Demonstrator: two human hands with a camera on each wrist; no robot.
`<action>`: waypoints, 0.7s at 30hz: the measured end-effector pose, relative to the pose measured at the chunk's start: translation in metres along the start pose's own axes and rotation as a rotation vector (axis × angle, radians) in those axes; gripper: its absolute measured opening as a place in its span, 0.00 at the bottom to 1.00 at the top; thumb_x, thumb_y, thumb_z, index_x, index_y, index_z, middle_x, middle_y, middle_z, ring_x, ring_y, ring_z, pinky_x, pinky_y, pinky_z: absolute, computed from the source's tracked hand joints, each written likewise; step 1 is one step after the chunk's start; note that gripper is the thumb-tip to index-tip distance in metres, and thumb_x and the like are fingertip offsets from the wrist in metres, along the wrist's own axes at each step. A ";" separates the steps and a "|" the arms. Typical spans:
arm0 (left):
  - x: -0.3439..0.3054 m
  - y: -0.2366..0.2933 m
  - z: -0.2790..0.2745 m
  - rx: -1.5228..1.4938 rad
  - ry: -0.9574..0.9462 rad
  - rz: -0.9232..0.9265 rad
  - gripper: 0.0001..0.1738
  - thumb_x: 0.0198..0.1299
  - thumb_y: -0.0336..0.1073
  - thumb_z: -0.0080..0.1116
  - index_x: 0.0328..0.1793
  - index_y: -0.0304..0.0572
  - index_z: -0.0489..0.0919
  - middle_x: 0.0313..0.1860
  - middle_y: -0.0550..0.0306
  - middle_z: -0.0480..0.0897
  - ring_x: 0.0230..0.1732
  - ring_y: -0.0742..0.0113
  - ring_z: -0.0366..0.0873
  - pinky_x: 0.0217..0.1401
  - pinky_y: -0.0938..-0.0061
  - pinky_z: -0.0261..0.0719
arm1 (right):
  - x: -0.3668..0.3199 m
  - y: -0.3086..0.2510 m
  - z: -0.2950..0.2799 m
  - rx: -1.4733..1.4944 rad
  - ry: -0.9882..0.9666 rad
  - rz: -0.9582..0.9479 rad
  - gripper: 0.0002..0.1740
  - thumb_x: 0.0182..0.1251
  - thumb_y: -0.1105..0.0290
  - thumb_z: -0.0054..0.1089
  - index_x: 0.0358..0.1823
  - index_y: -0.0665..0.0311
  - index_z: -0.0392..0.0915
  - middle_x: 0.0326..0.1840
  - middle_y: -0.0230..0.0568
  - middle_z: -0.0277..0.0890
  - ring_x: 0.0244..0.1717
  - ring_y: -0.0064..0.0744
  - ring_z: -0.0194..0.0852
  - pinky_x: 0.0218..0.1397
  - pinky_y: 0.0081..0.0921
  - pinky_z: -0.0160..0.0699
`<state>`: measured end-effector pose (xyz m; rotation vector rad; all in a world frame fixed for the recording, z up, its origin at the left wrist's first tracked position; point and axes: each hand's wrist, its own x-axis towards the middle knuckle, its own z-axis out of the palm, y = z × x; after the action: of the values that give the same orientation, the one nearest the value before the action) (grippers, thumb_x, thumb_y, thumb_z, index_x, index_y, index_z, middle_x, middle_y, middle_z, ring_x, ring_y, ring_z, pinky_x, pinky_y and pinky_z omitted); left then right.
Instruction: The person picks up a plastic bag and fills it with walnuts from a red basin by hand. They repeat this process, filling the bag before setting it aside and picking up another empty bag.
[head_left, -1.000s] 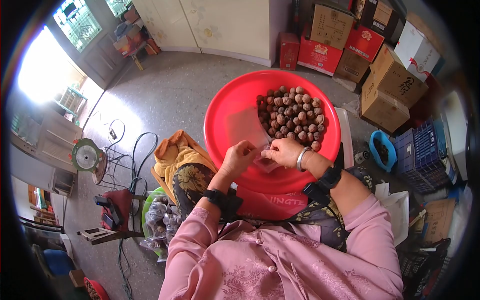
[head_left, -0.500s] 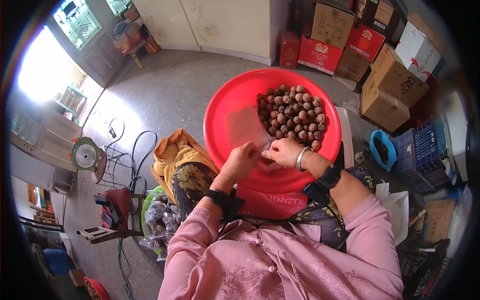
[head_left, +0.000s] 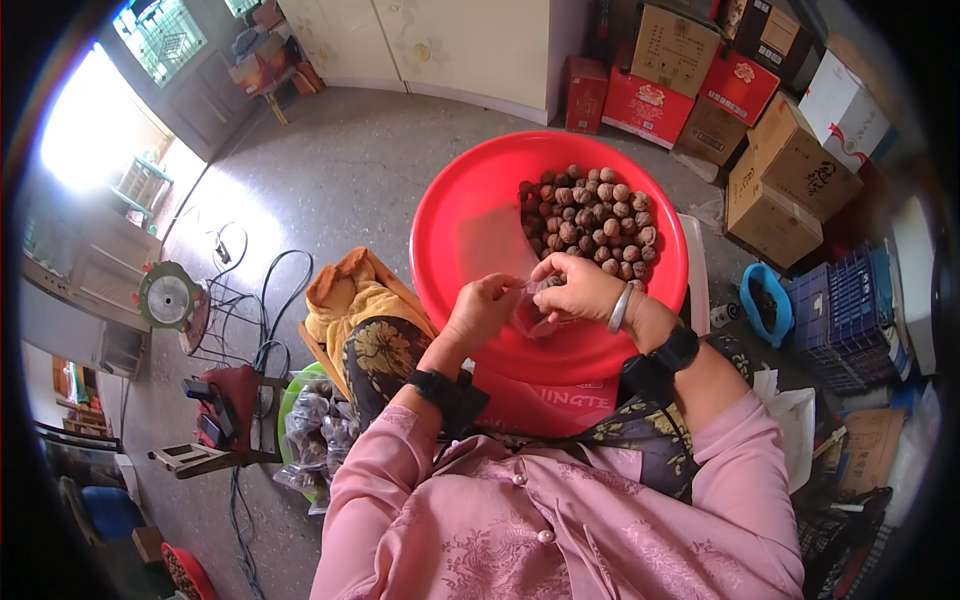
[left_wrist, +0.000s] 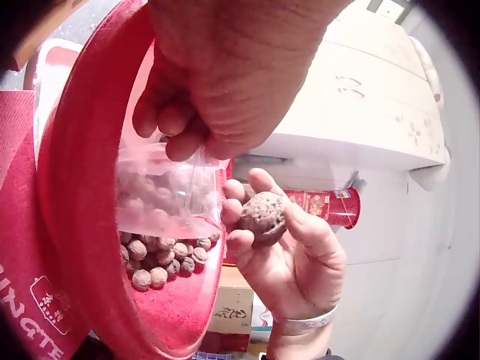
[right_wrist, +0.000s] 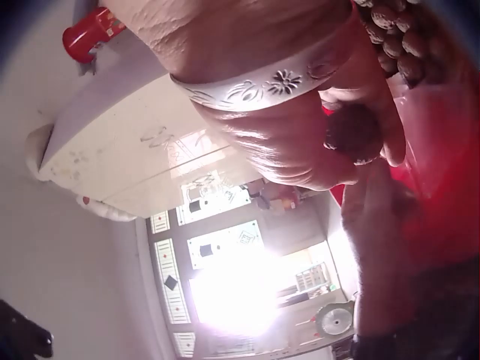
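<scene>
A clear plastic bag (left_wrist: 165, 191) hangs over the red basin (head_left: 450, 200), its upper edge pinched by the fingers of my left hand (head_left: 484, 312). Beside the bag's mouth, my right hand (head_left: 592, 290) grips a brown, wrinkled walnut (left_wrist: 264, 217) between thumb and fingers. The same walnut shows dark and shaded in the right wrist view. More walnuts (head_left: 590, 215) lie heaped at the basin's far right side. A flat, see-through rectangular sheet (head_left: 490, 240) lies on the basin's left part.
Filled plastic bags (head_left: 318, 425) sit in a green basin at the lower left. A yellow cloth (head_left: 350, 300) covers a wooden chair beside my knee. Cartons (head_left: 775, 190) are stacked at the back right, near a blue basin (head_left: 765, 302) and a dark crate (head_left: 840, 315).
My right hand has turned and lifted slightly from the bag, and a walnut now shows in its fingers. The left hand stays at the bag's edge. The head view has shifted slightly.
</scene>
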<state>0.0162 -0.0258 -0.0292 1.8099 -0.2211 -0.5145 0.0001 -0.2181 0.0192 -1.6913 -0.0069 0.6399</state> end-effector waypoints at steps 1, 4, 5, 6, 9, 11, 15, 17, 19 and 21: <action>0.000 -0.001 0.000 -0.001 -0.001 -0.001 0.12 0.63 0.35 0.53 0.48 0.38 0.78 0.21 0.63 0.75 0.20 0.79 0.73 0.15 0.85 0.68 | 0.004 0.006 0.001 0.001 0.000 0.002 0.18 0.58 0.71 0.59 0.48 0.68 0.67 0.34 0.38 0.73 0.31 0.23 0.76 0.31 0.22 0.80; 0.001 -0.003 0.002 -0.014 0.009 0.013 0.11 0.63 0.35 0.52 0.47 0.39 0.78 0.22 0.63 0.76 0.20 0.80 0.72 0.15 0.84 0.68 | 0.001 0.001 0.005 -0.027 0.063 0.023 0.14 0.63 0.68 0.58 0.45 0.68 0.71 0.34 0.36 0.76 0.28 0.20 0.75 0.27 0.17 0.78; 0.002 -0.004 0.003 -0.014 0.045 0.045 0.11 0.63 0.35 0.52 0.47 0.40 0.78 0.22 0.63 0.76 0.19 0.80 0.72 0.15 0.85 0.68 | 0.001 0.000 0.000 -0.029 0.072 0.027 0.14 0.63 0.68 0.58 0.45 0.68 0.71 0.34 0.36 0.76 0.28 0.20 0.75 0.27 0.17 0.78; 0.002 -0.004 0.004 -0.015 0.082 0.077 0.10 0.63 0.34 0.51 0.47 0.40 0.79 0.22 0.63 0.76 0.19 0.80 0.72 0.15 0.85 0.68 | 0.002 -0.003 -0.007 -0.069 0.079 -0.017 0.13 0.64 0.67 0.57 0.44 0.68 0.72 0.33 0.36 0.76 0.28 0.20 0.75 0.26 0.17 0.78; 0.003 -0.006 0.001 -0.029 0.052 0.013 0.10 0.63 0.34 0.51 0.47 0.41 0.79 0.22 0.63 0.76 0.19 0.80 0.71 0.15 0.85 0.67 | 0.003 -0.005 -0.026 -0.236 0.317 -0.132 0.09 0.59 0.67 0.59 0.28 0.67 0.77 0.20 0.36 0.77 0.21 0.21 0.76 0.30 0.25 0.76; 0.003 -0.005 0.000 -0.027 0.045 0.004 0.10 0.63 0.34 0.51 0.47 0.42 0.79 0.23 0.63 0.76 0.18 0.80 0.71 0.15 0.85 0.67 | 0.000 -0.005 -0.037 -0.414 0.375 -0.043 0.09 0.57 0.66 0.59 0.27 0.65 0.77 0.25 0.42 0.80 0.26 0.32 0.80 0.37 0.31 0.76; 0.003 -0.004 -0.002 -0.037 0.037 -0.018 0.10 0.62 0.34 0.52 0.46 0.41 0.79 0.23 0.64 0.77 0.16 0.80 0.68 0.17 0.83 0.66 | 0.015 0.042 -0.045 -1.045 0.342 0.027 0.06 0.51 0.67 0.61 0.29 0.60 0.79 0.35 0.48 0.79 0.40 0.48 0.77 0.45 0.37 0.75; 0.003 -0.006 -0.003 -0.030 0.033 -0.015 0.10 0.61 0.34 0.52 0.46 0.41 0.79 0.23 0.64 0.77 0.15 0.80 0.68 0.16 0.83 0.66 | 0.021 0.067 -0.043 -1.217 0.269 0.064 0.06 0.51 0.68 0.61 0.31 0.58 0.79 0.35 0.48 0.79 0.43 0.47 0.77 0.46 0.38 0.75; 0.003 -0.007 -0.004 -0.012 0.031 0.019 0.10 0.61 0.34 0.51 0.45 0.40 0.79 0.22 0.64 0.77 0.15 0.80 0.68 0.15 0.83 0.66 | 0.025 0.074 -0.040 -1.251 0.161 0.140 0.09 0.51 0.70 0.60 0.36 0.59 0.80 0.39 0.47 0.79 0.44 0.48 0.77 0.48 0.39 0.75; 0.003 -0.007 -0.004 -0.018 0.031 0.013 0.10 0.61 0.34 0.51 0.45 0.40 0.79 0.22 0.64 0.77 0.14 0.79 0.68 0.15 0.83 0.67 | 0.023 0.078 -0.035 -1.310 0.114 0.379 0.15 0.54 0.75 0.56 0.45 0.63 0.80 0.56 0.45 0.73 0.58 0.47 0.71 0.58 0.41 0.71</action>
<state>0.0201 -0.0214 -0.0357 1.7964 -0.2069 -0.4777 0.0076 -0.2599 -0.0583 -3.0399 -0.0298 0.8975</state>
